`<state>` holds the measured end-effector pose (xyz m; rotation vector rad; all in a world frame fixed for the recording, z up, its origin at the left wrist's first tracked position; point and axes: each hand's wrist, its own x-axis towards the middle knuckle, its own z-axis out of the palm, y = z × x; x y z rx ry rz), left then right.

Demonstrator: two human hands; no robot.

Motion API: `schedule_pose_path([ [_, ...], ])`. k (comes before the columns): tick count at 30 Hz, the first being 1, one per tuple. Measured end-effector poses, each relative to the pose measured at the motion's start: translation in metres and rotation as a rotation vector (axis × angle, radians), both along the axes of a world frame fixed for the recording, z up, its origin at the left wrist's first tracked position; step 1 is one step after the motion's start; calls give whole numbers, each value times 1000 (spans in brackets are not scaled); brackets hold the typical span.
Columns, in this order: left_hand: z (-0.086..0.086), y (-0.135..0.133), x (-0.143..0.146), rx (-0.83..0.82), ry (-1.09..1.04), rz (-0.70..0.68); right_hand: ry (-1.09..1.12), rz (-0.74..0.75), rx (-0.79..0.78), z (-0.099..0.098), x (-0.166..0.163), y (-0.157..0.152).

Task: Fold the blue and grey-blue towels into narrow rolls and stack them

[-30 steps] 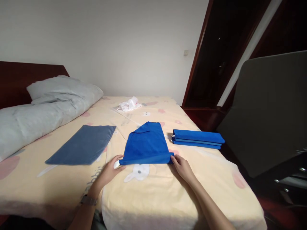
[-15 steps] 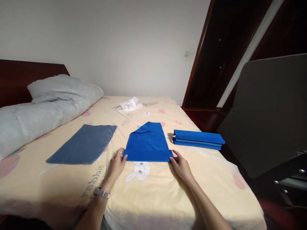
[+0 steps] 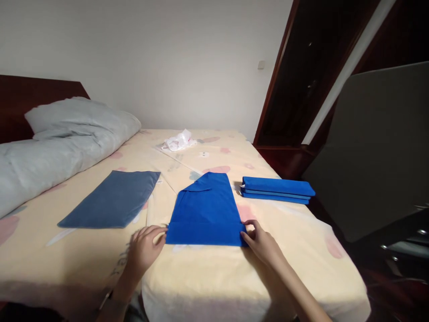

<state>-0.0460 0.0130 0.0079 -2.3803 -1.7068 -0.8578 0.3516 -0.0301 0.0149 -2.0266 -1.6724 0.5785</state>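
Note:
A bright blue cloth [image 3: 204, 210] lies on the bed in front of me, with a folded band along its near edge. Its far left corner is turned inward. At the left end of the band, my left hand [image 3: 146, 246] has thumb and fingertips closed in at the edge; the exact contact is partly hidden. My right hand [image 3: 263, 241] pinches the band's right end, thumb on top. Right of the cloth sits a stack of folded blue cloths [image 3: 276, 190] with small white tags. A grey-blue cloth [image 3: 110, 200] lies flat to the left.
The bed [image 3: 208, 273] has a pale yellow sheet with rabbit prints. A crumpled white plastic bag [image 3: 178, 141] lies toward the wall. Grey bedding [image 3: 77, 138] is bunched at the left by the headboard [image 3: 36, 96]. A dark panel [image 3: 372, 147] stands off the right edge.
The blue cloth's folded near edge has come closer to me. Both hands have moved nearer with it, and my left hand has turned, its thumb now beside the cloth's edge.

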Motion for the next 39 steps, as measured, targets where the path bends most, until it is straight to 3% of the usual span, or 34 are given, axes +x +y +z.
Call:
schedule_pose_path([
  [4,17,-2,16,219,-51,-49,-228,24,306,7,-8,1],
  [7,22,-10,52,189,117,-267,-223,244,510,7,-30,0],
  [11,16,-15,90,51,358,-515,-307,649,445,-3,-60,2],
  [15,8,-4,82,-63,405,-600,-325,772,305,-11,-52,10],
  [22,-4,14,26,-231,313,-522,-249,673,247,-13,0,3],
  [27,-10,23,-2,-319,122,-482,-187,652,213,-6,12,-1],
  [32,-6,30,-2,-355,-193,-367,-81,516,303,4,6,6],
  [39,-12,53,9,-378,-624,-87,417,117,277,-3,3,38],
])
